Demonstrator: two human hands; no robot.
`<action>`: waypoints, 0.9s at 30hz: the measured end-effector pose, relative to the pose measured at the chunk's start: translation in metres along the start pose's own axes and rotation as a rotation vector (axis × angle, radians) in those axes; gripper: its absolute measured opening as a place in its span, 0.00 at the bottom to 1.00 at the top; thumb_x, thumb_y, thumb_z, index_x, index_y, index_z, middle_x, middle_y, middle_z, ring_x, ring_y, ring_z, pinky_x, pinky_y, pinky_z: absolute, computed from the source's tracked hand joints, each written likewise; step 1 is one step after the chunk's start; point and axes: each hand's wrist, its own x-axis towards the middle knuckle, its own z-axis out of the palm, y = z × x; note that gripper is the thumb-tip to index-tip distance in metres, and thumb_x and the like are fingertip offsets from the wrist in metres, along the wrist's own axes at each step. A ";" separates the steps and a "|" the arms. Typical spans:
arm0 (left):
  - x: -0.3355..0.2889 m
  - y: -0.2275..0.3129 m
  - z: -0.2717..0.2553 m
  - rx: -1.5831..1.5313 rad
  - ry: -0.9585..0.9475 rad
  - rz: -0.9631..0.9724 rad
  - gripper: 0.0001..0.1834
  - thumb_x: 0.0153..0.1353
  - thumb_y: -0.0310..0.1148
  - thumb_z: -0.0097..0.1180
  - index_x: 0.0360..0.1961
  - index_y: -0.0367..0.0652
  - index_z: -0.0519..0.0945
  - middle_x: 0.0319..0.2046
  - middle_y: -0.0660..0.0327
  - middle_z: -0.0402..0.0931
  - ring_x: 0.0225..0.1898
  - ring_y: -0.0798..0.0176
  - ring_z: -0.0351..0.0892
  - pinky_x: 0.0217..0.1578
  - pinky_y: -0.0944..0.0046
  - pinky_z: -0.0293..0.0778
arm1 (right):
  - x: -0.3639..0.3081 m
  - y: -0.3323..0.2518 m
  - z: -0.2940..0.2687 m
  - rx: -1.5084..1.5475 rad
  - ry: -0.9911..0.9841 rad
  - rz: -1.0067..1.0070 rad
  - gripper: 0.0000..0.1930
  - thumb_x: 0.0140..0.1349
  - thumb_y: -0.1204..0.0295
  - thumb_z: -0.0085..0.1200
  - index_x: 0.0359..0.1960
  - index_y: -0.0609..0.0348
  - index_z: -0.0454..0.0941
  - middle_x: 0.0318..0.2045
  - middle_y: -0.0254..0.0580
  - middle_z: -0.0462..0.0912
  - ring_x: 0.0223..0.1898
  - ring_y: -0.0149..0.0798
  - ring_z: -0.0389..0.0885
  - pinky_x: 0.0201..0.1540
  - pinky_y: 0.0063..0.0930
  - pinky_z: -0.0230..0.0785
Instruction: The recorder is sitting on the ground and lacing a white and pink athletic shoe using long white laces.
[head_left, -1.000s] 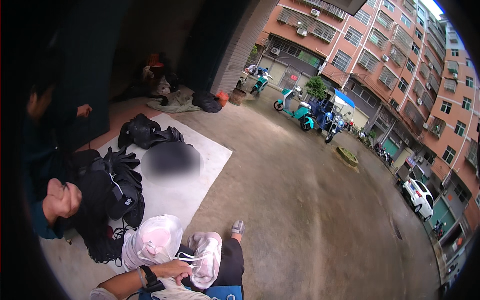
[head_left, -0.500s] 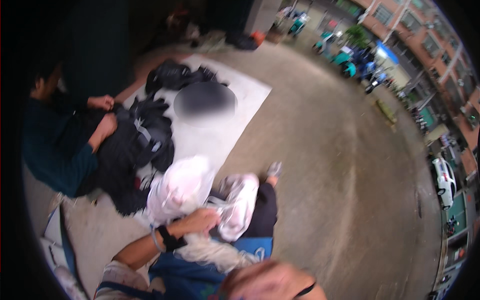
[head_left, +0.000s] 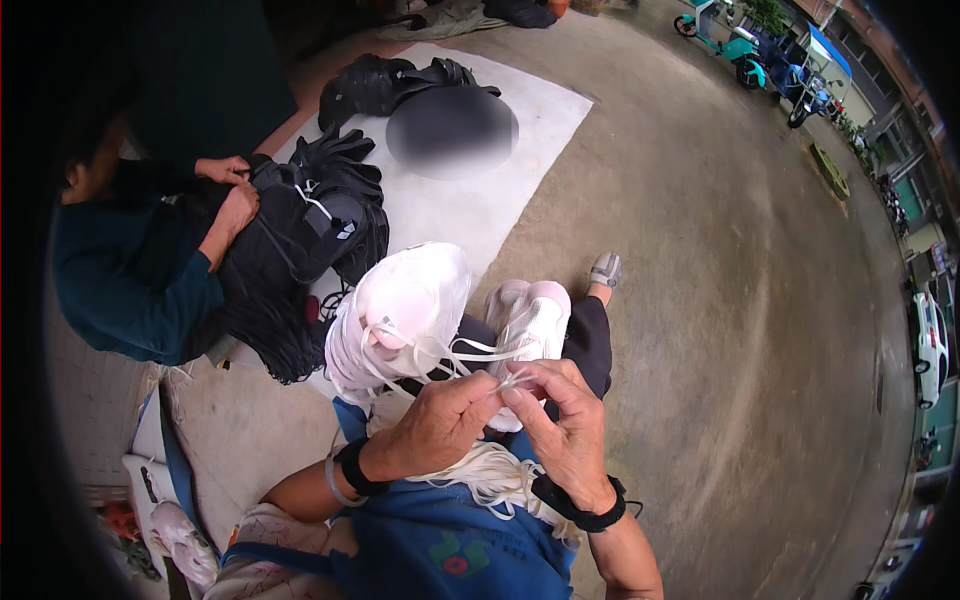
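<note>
In front of my lap my left hand (head_left: 435,428) and my right hand (head_left: 568,425) meet, both closed in a fingertip pinch on thin white shoelaces (head_left: 513,380). Just beyond them lies a pair of white and pale pink shoes (head_left: 535,325), partly hidden by my right hand. To its left sits a stack of similar white-pink shoe pieces (head_left: 395,300), wrapped in what looks like clear plastic, with loose laces trailing toward my fingers. Below my hands a bundle of white laces (head_left: 495,478) rests on my blue apron (head_left: 430,545).
At the left a person (head_left: 130,270) in dark clothes handles black bags or straps (head_left: 300,240). More black items (head_left: 375,85) lie on a white sheet (head_left: 540,130) at the back. Concrete ground (head_left: 700,300) stretches right, toward parked scooters (head_left: 745,60) and a white car (head_left: 930,335).
My right hand has come up from the lower edge to join the left at the laces. The view has tilted, so the shoes and sheet sit differently in the picture.
</note>
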 end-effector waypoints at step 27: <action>-0.099 -0.004 -0.158 0.080 1.223 0.187 0.17 0.74 0.34 0.47 0.57 0.35 0.74 0.23 0.70 0.65 0.24 0.76 0.64 0.33 0.72 0.69 | -0.109 0.032 -0.305 -0.235 1.367 -0.028 0.20 0.72 0.69 0.49 0.64 0.51 0.71 0.23 0.24 0.64 0.20 0.18 0.58 0.20 0.13 0.53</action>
